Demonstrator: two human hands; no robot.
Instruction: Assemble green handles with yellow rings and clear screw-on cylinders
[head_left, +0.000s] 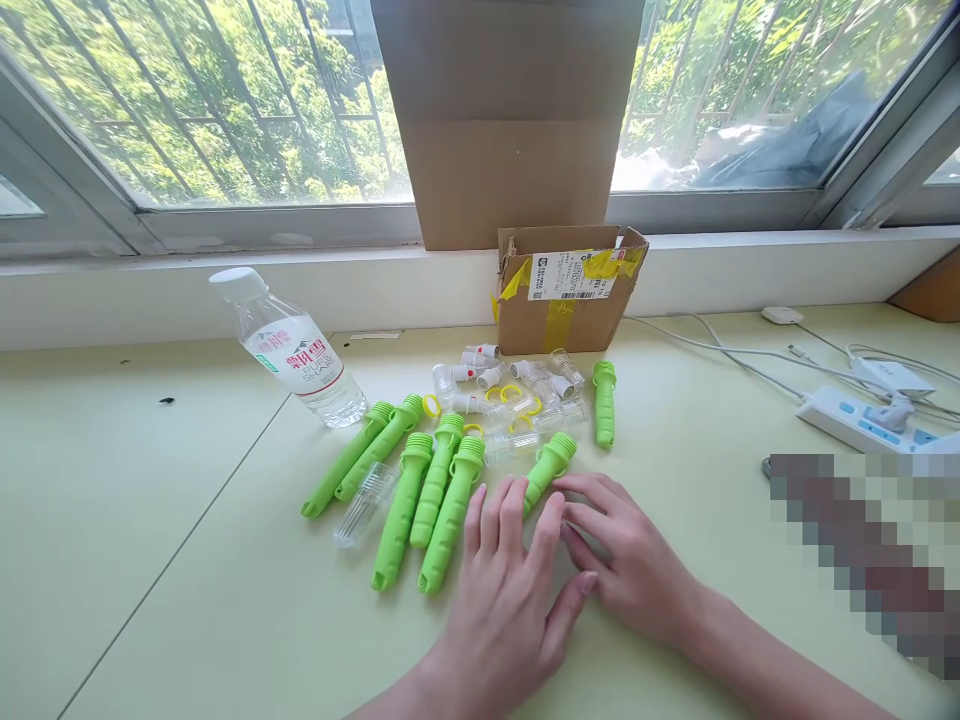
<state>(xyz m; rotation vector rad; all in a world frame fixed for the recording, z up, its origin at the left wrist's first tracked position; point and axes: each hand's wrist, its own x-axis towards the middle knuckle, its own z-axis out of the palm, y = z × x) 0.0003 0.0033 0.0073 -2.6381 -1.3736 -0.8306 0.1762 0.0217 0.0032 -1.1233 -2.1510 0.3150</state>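
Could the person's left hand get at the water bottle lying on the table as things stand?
Probably yes. The left hand lies flat and holds nothing, and the water bottle lies on its side up and to the left. Green tubes lie between them, but low on the table, so the hand could pass over them.

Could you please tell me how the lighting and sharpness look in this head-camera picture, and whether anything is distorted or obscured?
Head view: bright daylight through the window washes out the foliage; the table is evenly lit, with soft shadows under the left hand and right hand; the green tubes are sharp; the window frame bends at the edges; a pixelated block masks the right side.
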